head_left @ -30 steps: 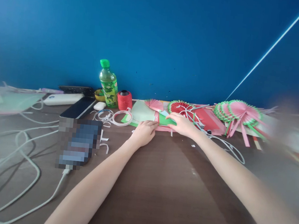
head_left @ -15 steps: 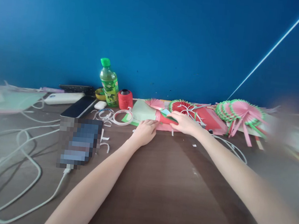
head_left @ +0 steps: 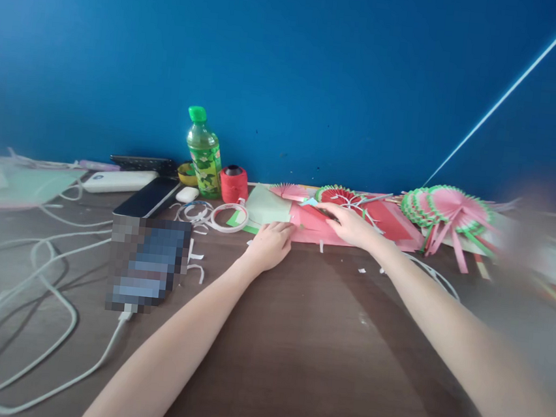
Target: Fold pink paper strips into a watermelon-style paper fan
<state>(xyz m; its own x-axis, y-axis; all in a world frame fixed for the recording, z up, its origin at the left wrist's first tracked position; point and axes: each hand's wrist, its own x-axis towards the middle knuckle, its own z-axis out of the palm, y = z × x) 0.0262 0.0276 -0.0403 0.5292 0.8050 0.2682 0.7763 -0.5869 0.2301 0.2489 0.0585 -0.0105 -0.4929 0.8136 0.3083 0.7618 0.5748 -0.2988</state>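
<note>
My left hand lies palm down at the front edge of the papers, its fingers flat near where the pale green sheet meets the pink sheet. Over the red paper reaches my right hand, with its fingers stretched out to the left and the thumb apart. Its fingertips come close to a small light blue piece; whether they touch it I cannot tell. Behind that hand are a red pleated paper fan and white strips. A small pink pleated fan lies on the left.
A green bottle stands by the blue wall beside a red roll and a white tape ring. Phones, a power bank and a looped white cable lie left. Pink-green paper fans sit right.
My right hand has shifted slightly up and right, and its fingers have straightened. The red and green paper edge it was lifting now lies lower. My left hand has stayed in place.
</note>
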